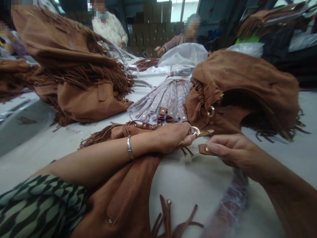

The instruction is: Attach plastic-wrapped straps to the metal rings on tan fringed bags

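Observation:
My left hand (174, 137), a silver bracelet on its wrist, is closed round a gold ring (194, 131) over a brown fringed bag (133, 195). Close by on the right, my right hand (231, 148) pinches the brown end of a strap (205, 149) with a gold stud. The rest of this strap, wrapped in clear plastic, hangs below that hand. A small gap separates the ring from the strap end. Loose brown tassels (169, 218) lie at the bag's lower right.
Plastic-wrapped straps (170, 99) fan out on the white table (183, 185). Brown bags are piled at left (84, 99), and another (247, 72) stands at right. Two people (109, 28) (183, 36) are across the table, with stacked cartons (148, 34) behind.

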A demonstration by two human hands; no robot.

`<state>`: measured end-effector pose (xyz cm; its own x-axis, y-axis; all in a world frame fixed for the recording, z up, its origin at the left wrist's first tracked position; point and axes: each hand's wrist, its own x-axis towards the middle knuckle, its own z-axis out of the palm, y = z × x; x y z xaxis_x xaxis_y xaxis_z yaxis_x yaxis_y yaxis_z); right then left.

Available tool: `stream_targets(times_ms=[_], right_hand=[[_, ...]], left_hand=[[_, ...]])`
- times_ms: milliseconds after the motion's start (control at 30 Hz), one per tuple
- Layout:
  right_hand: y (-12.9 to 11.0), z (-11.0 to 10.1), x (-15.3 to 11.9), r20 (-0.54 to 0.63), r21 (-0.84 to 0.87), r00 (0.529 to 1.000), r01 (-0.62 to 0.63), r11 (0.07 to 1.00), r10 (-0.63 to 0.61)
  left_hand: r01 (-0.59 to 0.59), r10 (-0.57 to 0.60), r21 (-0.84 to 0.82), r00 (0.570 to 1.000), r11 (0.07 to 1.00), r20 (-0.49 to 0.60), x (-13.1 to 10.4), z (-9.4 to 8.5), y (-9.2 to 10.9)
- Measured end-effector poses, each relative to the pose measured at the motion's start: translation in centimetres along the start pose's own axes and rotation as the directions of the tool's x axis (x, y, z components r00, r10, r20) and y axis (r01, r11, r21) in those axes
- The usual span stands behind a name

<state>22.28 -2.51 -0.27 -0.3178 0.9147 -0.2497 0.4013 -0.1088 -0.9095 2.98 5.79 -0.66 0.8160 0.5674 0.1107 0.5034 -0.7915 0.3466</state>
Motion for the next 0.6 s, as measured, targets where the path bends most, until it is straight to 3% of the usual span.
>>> stream_targets(times_ms=[100,167,267,333,400,500,600], right_hand=[[-0.1,-0.5,-0.1,-0.184,-0.081,0.971,0.141,0.987,-0.154],[-0.2,-0.3,0.0,-0.282,-0.266,0.919,0.203,0.942,-0.277],[0.0,0.2,0.3,-0.392,-0.445,0.833,0.198,0.873,-0.389],[0.3,0.4,0.6,-0.417,-0.401,0.847,0.154,0.903,-0.329],[0.5,0.6,0.9,-0.373,-0.228,0.912,0.088,0.97,-0.17],[0.7,0.5,0.9,-0.18,0.073,0.982,-0.04,0.997,0.052],[0.6,-0.2,0.4,-0.033,0.202,0.992,-0.111,0.973,0.12]], left_hand=[[0.027,-0.028,-0.076,0.999,0.997,-0.023,0.1,0.3,-0.4],[0.023,-0.028,-0.1,0.999,0.995,-0.039,0.3,0.6,-0.6],[0.025,-0.031,-0.112,0.998,0.993,-0.057,0.4,0.8,-0.8],[0.025,-0.033,-0.126,0.998,0.992,-0.061,0.4,0.8,-0.8],[0.025,-0.035,-0.137,0.997,0.99,-0.069,0.3,0.8,-0.7],[0.016,-0.028,-0.149,0.997,0.989,-0.077,0.3,0.7,-0.6],[-0.027,0.023,-0.121,0.999,0.992,-0.035,0.2,0.6,-0.5]])
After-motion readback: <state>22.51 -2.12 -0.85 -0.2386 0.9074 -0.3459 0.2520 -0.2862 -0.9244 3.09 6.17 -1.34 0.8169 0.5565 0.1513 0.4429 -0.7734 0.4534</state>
